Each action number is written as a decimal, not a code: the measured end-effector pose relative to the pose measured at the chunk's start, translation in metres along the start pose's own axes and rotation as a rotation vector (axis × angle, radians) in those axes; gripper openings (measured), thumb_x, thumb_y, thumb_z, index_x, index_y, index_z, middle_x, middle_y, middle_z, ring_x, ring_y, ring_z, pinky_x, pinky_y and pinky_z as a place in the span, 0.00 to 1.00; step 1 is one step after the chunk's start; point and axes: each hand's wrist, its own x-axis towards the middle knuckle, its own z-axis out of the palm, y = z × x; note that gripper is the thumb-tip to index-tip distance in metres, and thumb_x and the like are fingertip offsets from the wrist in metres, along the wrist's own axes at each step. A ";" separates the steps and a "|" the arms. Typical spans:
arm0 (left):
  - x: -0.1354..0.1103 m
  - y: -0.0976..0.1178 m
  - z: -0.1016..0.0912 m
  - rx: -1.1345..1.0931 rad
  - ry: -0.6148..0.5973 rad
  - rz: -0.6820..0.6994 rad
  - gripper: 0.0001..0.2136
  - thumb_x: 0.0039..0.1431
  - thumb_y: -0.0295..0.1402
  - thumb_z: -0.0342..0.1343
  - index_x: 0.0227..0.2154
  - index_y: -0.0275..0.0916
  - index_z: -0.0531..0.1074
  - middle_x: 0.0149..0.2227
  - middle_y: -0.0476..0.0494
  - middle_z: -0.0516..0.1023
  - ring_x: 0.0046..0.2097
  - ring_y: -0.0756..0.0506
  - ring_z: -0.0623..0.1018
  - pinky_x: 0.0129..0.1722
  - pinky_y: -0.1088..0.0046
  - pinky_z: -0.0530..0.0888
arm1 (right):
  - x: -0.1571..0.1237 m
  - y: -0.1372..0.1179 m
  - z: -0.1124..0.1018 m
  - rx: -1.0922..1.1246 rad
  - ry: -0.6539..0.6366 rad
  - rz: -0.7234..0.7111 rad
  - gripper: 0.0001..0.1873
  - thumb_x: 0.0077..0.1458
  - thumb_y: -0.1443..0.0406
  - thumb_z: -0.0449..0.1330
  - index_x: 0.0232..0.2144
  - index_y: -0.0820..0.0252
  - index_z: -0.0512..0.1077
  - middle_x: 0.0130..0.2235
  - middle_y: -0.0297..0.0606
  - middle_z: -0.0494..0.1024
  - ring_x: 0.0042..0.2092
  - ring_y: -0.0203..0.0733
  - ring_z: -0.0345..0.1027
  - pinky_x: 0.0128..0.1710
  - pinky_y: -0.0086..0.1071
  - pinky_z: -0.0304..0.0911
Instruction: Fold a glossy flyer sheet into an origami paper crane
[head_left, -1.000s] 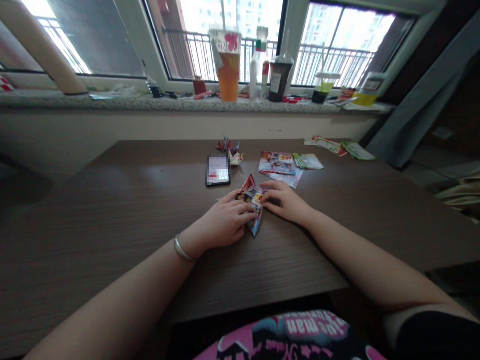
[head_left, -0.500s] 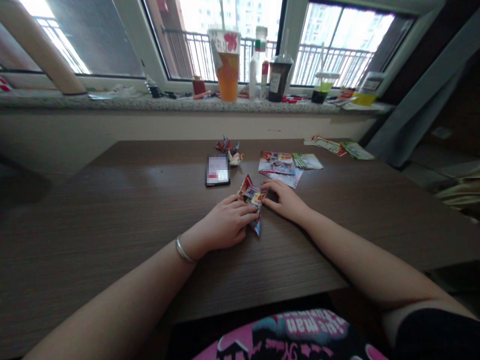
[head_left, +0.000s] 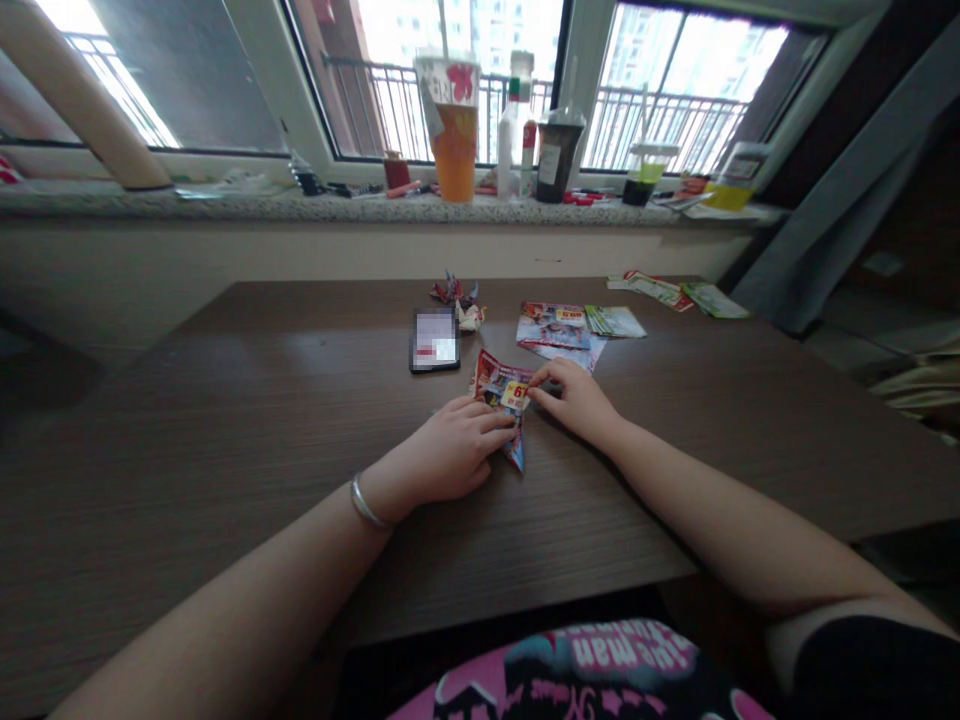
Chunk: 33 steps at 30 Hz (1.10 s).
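Folded printed paper [head_left: 497,378] lies on the wood-grain surface [head_left: 225,440], nearer the person than the smartphone [head_left: 435,341]; left hand [head_left: 459,447] rests palm-down across it, fingers extended; right hand [head_left: 574,396] has thumb and forefinger pinched together on its right edge.

Head-worn view, forward and down
The table [head_left: 225,420] is seen from above its near edge, with the windowsill [head_left: 337,208] faced beyond.
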 end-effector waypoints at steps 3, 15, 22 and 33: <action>0.000 0.001 0.001 0.028 -0.001 -0.004 0.24 0.54 0.29 0.53 0.55 0.42 0.68 0.56 0.43 0.72 0.54 0.40 0.71 0.56 0.59 0.63 | 0.001 0.001 0.001 -0.001 0.027 0.013 0.02 0.53 0.66 0.62 0.29 0.58 0.72 0.35 0.38 0.76 0.39 0.43 0.69 0.42 0.39 0.64; 0.001 0.001 0.002 0.010 0.031 0.012 0.20 0.54 0.27 0.52 0.51 0.39 0.70 0.55 0.43 0.73 0.54 0.43 0.72 0.56 0.63 0.62 | -0.002 -0.006 0.000 0.090 0.119 0.016 0.02 0.51 0.66 0.62 0.28 0.57 0.72 0.32 0.36 0.77 0.35 0.41 0.69 0.37 0.36 0.66; 0.000 0.000 0.002 0.016 0.042 0.022 0.19 0.55 0.28 0.52 0.51 0.41 0.71 0.54 0.45 0.74 0.53 0.42 0.72 0.55 0.61 0.61 | -0.003 -0.010 0.001 0.194 0.124 0.152 0.11 0.48 0.64 0.62 0.37 0.58 0.71 0.32 0.35 0.76 0.32 0.39 0.70 0.36 0.34 0.67; 0.001 0.001 0.001 0.027 0.023 -0.005 0.19 0.56 0.29 0.52 0.51 0.43 0.70 0.54 0.47 0.74 0.54 0.41 0.70 0.53 0.60 0.60 | -0.004 -0.013 0.001 0.083 -0.063 0.246 0.07 0.50 0.61 0.60 0.29 0.60 0.73 0.27 0.32 0.75 0.27 0.35 0.65 0.27 0.27 0.56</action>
